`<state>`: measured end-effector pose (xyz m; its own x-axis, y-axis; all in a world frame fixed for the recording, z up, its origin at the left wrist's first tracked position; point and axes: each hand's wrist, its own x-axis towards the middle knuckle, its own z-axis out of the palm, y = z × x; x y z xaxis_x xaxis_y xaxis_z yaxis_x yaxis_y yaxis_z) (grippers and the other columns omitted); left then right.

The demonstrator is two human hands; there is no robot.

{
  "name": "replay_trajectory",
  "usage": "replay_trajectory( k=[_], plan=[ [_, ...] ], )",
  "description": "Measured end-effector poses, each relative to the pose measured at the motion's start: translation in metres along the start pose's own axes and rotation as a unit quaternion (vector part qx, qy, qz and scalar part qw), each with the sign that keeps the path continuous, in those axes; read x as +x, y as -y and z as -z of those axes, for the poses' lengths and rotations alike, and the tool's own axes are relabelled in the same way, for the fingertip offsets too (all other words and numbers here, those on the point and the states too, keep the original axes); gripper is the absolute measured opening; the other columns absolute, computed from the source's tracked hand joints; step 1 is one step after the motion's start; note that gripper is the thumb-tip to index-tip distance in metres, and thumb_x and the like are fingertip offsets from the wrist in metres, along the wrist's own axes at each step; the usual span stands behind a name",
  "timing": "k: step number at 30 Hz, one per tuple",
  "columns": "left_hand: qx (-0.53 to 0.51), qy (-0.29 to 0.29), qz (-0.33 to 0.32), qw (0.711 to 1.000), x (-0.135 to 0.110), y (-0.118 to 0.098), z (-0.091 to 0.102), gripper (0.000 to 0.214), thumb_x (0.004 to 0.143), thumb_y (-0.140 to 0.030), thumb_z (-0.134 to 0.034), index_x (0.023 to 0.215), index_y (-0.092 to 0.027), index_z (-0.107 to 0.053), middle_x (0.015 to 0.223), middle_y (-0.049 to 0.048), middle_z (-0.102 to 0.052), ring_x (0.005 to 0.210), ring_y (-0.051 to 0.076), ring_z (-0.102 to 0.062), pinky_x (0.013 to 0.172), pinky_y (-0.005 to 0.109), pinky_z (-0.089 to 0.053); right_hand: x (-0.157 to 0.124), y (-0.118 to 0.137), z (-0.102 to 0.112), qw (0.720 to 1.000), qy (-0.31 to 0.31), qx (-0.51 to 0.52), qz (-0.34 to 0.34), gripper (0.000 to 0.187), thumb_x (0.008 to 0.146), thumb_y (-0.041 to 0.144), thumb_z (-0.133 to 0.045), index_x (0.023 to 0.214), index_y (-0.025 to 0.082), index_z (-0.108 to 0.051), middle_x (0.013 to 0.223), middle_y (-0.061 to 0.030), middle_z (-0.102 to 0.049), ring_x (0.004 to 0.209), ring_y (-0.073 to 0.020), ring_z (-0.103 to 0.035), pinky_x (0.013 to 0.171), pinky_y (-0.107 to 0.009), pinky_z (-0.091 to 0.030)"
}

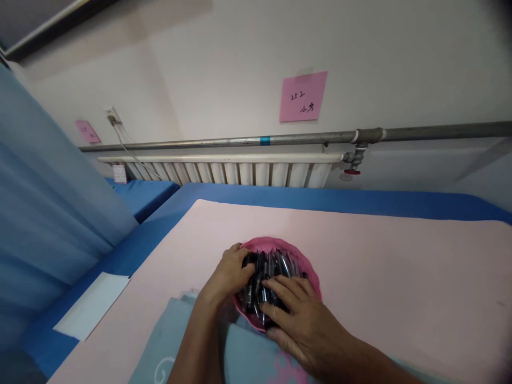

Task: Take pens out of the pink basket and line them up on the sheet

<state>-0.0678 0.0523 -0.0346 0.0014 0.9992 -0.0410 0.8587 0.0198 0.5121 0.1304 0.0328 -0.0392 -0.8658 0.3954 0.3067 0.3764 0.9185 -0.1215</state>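
Note:
A pink bowl (310, 264) sits on the pink mat (380, 266), filled with several dark, shiny pen-like pieces (272, 264). My left hand (230, 274) rests on the bowl's left rim, its fingers curled into the pile. My right hand (302, 314) lies over the near side of the bowl, fingers stretched flat across the pieces and thumb at the rim. Whether either hand has hold of a piece is hidden.
A grey-blue cloth (168, 341) with a pink print lies under my forearms. A white sheet (92, 304) lies on the blue table cover (340, 200) at the left. A blue curtain (40, 213), a white radiator (224, 170) and a grey pipe (440, 132) border the table.

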Motion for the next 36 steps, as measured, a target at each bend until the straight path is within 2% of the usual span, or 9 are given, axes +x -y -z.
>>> replay_trajectory(
  k=[4,7,11,15,21,24,26,29,36],
  plan=[
    [-0.006,0.016,-0.019,1.000,-0.001,0.003,0.002,0.026,0.069,-0.019,-0.049,0.091,-0.017,-0.063,0.102,0.0077,-0.056,0.101,0.021,-0.051,0.091,0.033,-0.039,-0.002,-0.003,-0.004,0.999,-0.002,-0.027,0.025,0.036,0.087,0.039,-0.044,0.118,0.025,-0.055,0.129,-0.0118,-0.051,0.113,-0.0328,-0.047,0.088,-0.053,-0.036],
    [-0.039,0.011,-0.032,0.999,-0.003,0.005,0.003,0.033,0.072,-0.022,-0.048,0.102,-0.017,-0.061,0.105,0.0080,-0.056,0.100,0.021,-0.051,0.091,0.034,-0.039,-0.004,-0.006,-0.007,0.998,-0.039,-0.037,0.024,0.040,0.087,0.038,-0.045,0.124,0.023,-0.051,0.132,-0.0118,-0.048,0.118,-0.0322,-0.043,0.089,-0.051,-0.037],
    [-0.080,-0.001,-0.021,0.997,-0.005,0.006,0.005,0.045,0.075,-0.032,-0.050,0.117,-0.018,-0.053,0.115,0.0091,-0.054,0.107,0.023,-0.048,0.096,0.037,-0.035,-0.006,-0.009,-0.013,0.995,-0.093,-0.033,-0.004,0.036,0.086,0.032,-0.046,0.115,0.016,-0.058,0.119,-0.0132,-0.059,0.109,-0.0306,-0.051,0.089,-0.052,-0.037],
    [-0.086,0.000,-0.018,0.996,-0.004,0.006,0.002,0.054,0.069,-0.035,-0.058,0.120,-0.017,-0.052,0.120,0.0095,-0.053,0.109,0.024,-0.047,0.096,0.036,-0.036,-0.008,-0.010,-0.013,0.997,-0.062,-0.032,0.010,0.035,0.085,0.031,-0.047,0.117,0.018,-0.056,0.118,-0.0110,-0.061,0.107,-0.0296,-0.052,0.088,-0.051,-0.038],
    [-0.086,-0.046,0.023,0.995,-0.002,0.004,0.001,0.040,0.081,-0.034,-0.043,0.114,-0.016,-0.056,0.115,0.0100,-0.057,0.109,0.022,-0.049,0.097,0.036,-0.035,-0.011,-0.023,-0.004,0.993,-0.111,-0.042,-0.004,0.034,0.085,0.028,-0.047,0.115,0.015,-0.057,0.123,-0.0135,-0.056,0.113,-0.0286,-0.047,0.089,-0.046,-0.037],
    [-0.147,-0.044,0.030,0.988,-0.008,0.008,0.009,0.039,0.078,-0.028,-0.046,0.114,-0.017,-0.055,0.119,0.0088,-0.056,0.110,0.021,-0.050,0.097,0.036,-0.036,-0.014,-0.034,0.000,0.988,-0.136,-0.054,-0.047,0.032,0.086,0.027,-0.044,0.111,0.016,-0.059,0.120,-0.0132,-0.058,0.110,-0.0273,-0.049,0.088,-0.044,-0.037],
    [-0.184,-0.014,0.024,0.982,-0.014,0.014,0.016,0.048,0.071,-0.027,-0.055,0.118,-0.019,-0.052,0.125,0.0080,-0.053,0.112,0.022,-0.049,0.097,0.037,-0.037,-0.016,-0.040,0.001,0.988,-0.125,-0.059,-0.070,0.033,0.087,0.030,-0.043,0.112,0.017,-0.059,0.119,-0.0124,-0.058,0.109,-0.0264,-0.050,0.087,-0.043,-0.036],
    [-0.199,0.027,0.016,0.980,-0.019,0.023,0.020,0.062,0.062,-0.026,-0.064,0.123,-0.021,-0.050,0.128,0.0074,-0.050,0.116,0.025,-0.046,0.099,0.038,-0.036,-0.016,-0.044,0.001,0.992,-0.085,-0.062,-0.063,0.034,0.087,0.032,-0.044,0.113,0.017,-0.059,0.117,-0.0113,-0.060,0.106,-0.0256,-0.052,0.087,-0.042,-0.035],
    [-0.161,0.033,0.002,0.986,-0.015,0.019,0.017,0.065,0.059,-0.030,-0.068,0.121,-0.020,-0.053,0.123,0.0096,-0.053,0.113,0.028,-0.048,0.099,0.042,-0.035,-0.014,-0.040,0.002,0.995,-0.053,-0.071,-0.053,0.034,0.085,0.030,-0.047,0.114,0.016,-0.059,0.115,-0.0116,-0.062,0.106,-0.0281,-0.051,0.087,-0.045,-0.033]
  ],
)
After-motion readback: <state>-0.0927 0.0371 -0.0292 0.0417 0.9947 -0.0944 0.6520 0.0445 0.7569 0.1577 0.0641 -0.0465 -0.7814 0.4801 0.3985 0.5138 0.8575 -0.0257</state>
